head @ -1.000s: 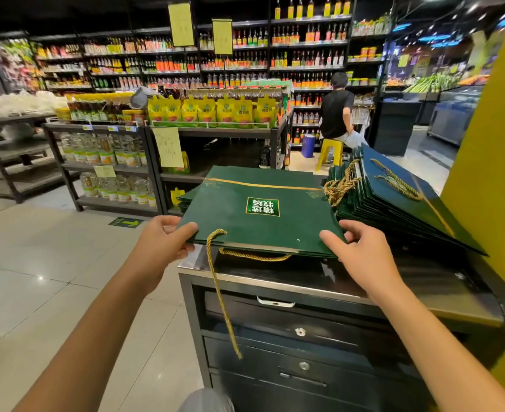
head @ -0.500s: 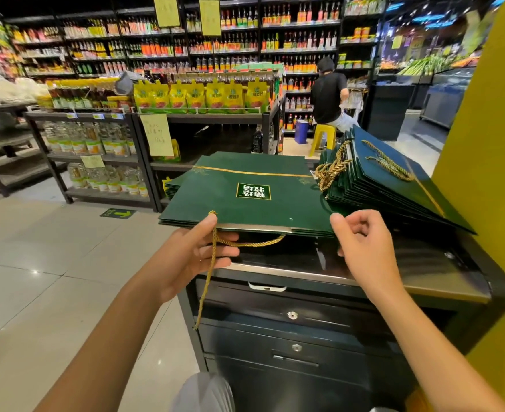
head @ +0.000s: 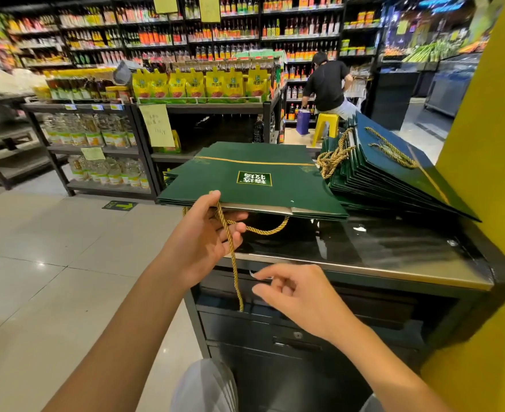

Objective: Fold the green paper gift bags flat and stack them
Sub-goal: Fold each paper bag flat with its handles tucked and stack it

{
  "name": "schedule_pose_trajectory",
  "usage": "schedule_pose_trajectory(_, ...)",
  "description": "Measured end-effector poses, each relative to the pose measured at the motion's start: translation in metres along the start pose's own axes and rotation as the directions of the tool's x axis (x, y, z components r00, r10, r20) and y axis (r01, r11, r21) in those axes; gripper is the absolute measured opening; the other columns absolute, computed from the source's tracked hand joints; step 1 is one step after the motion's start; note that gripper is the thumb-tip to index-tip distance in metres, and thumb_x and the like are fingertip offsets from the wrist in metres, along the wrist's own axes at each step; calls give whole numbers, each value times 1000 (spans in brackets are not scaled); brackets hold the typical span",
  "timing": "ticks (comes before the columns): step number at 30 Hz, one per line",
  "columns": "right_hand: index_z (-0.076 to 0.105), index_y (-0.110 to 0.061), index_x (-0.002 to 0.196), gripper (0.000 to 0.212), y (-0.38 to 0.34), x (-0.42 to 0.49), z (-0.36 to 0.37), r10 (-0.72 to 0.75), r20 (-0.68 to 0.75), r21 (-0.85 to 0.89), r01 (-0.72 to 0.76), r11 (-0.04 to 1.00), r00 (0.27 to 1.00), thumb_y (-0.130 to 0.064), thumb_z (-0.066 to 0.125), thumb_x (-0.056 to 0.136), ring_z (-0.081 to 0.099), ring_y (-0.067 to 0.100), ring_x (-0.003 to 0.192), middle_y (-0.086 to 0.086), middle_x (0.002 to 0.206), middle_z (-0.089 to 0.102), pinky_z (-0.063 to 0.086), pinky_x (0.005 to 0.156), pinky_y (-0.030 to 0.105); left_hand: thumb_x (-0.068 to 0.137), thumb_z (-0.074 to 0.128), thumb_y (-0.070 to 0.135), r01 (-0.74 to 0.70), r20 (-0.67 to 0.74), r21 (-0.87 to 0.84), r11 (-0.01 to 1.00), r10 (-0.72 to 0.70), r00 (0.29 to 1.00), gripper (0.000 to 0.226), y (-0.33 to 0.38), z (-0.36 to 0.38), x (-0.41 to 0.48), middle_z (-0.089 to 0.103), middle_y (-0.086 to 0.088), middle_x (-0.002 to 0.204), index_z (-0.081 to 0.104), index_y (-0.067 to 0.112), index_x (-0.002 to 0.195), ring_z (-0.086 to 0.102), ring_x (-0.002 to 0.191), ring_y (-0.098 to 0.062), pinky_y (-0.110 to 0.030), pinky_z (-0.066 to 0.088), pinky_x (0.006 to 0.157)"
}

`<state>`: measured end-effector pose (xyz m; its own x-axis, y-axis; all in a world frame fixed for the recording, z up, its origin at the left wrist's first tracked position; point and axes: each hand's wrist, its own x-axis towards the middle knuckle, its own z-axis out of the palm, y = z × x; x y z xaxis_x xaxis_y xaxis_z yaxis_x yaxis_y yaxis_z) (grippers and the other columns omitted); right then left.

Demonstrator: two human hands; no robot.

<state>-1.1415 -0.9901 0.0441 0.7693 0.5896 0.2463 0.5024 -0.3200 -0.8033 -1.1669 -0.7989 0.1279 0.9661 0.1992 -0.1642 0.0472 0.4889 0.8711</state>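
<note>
A flat green paper gift bag [head: 254, 179] with a gold line and a white logo lies on top of a low pile on the black counter [head: 394, 251], its near edge jutting past the counter's left corner. My left hand [head: 203, 242] grips that near edge, thumb on top and fingers beneath, with the bag's gold rope handle [head: 233, 263] running across the palm and hanging down. My right hand [head: 295, 295] hovers lower, in front of the drawers, fingers loosely curled, holding nothing, close to the rope's hanging end. A slanted stack of folded green bags [head: 394, 173] leans at the right.
A yellow pillar [head: 483, 144] bounds the counter on the right. Black drawers [head: 304, 340] sit under the countertop. Store shelves [head: 96, 129] stand across a tiled aisle to the left. A person in black [head: 325, 81] sits on a yellow stool far behind.
My right hand let go of the bag's right corner and dropped down in front of the drawers toward the hanging rope. My left hand keeps hold of the near edge.
</note>
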Motion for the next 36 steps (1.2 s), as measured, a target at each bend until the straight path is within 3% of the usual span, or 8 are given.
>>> schedule_pose_trajectory(7, 62, -25, 135, 47, 13, 9, 27, 89, 169, -116, -69, 991, 982, -35, 74, 90, 58, -14, 70, 0, 80, 69, 41, 86, 11, 103, 54, 36, 13, -10, -9, 1000, -13, 1000, 54, 0, 8, -3, 69, -14, 95, 48, 2, 144, 64, 68, -19, -29, 55, 63)
schedule_pose_trajectory(10, 63, -28, 132, 45, 22, 11, 35, 152, 210, -121, -129, 984, 966, -37, 75, 90, 60, 3, 71, -3, 83, 67, 51, 75, 18, 102, 54, 36, 16, -7, 0, 1000, -16, 1000, 55, 1, 9, -3, 70, -15, 95, 46, 3, 145, 65, 68, -19, -28, 56, 62)
schedule_pose_trajectory(13, 74, -22, 113, 23, 25, 11, 39, 163, 213, -129, -138, 982, 963, -34, 69, 94, 61, 14, 76, -2, 88, 68, 55, 74, 28, 102, 54, 36, 11, -2, 11, 1000, -11, 1000, 55, 2, 9, -2, 70, -15, 97, 46, 3, 145, 65, 69, -19, -28, 56, 62)
schedule_pose_trajectory(18, 75, -22, 105, 16, 12, 7, 22, 146, 229, -23, -145, 989, 962, -32, 64, 98, 59, 1, 66, -1, 87, 70, 50, 63, 16, 103, 51, 42, -4, -17, 142, 990, 6, 1000, 54, 0, 4, 2, 72, -12, 99, 52, 2, 139, 67, 72, -17, -29, 56, 62)
schedule_pose_trajectory(22, 70, -20, 102, 12, -12, 2, -8, 82, 257, 103, -111, 988, 963, -26, 60, 101, 59, 8, 59, 4, 84, 74, 50, 60, 17, 103, 48, 48, -5, -35, 294, 956, 16, 999, 48, -1, -2, 4, 74, -7, 100, 63, 9, 126, 70, 75, -18, -30, 56, 65)
schedule_pose_trajectory(25, 70, -19, 97, 4, -31, 1, -36, 53, 153, 151, -76, 986, 987, -21, 67, 97, 62, 12, 58, 4, 82, 75, 45, 52, 18, 103, 44, 52, -13, -45, 401, 916, 34, 998, 50, -1, -6, 4, 76, -7, 107, 67, 11, 121, 74, 83, -23, -33, 57, 70)
schedule_pose_trajectory(31, 68, -5, 92, 4, -56, 10, -88, -23, -139, 247, 57, 967, 990, -4, 71, 89, 62, 18, 56, 12, 76, 73, 45, 46, 30, 101, 37, 60, -46, -58, 678, 734, 115, 992, 55, 2, -16, -1, 74, -4, 107, 68, 15, 113, 76, 83, -26, -33, 58, 67)
schedule_pose_trajectory(36, 74, -14, 103, 13, -59, 30, -117, -45, -259, 175, 93, 980, 965, -7, 69, 93, 65, 11, 61, 0, 75, 75, 51, 53, 20, 86, 26, 75, -108, 23, 903, 417, 204, 979, 70, 11, -17, -18, 73, 0, 92, 68, 21, 99, 73, 68, -20, -32, 54, 64)
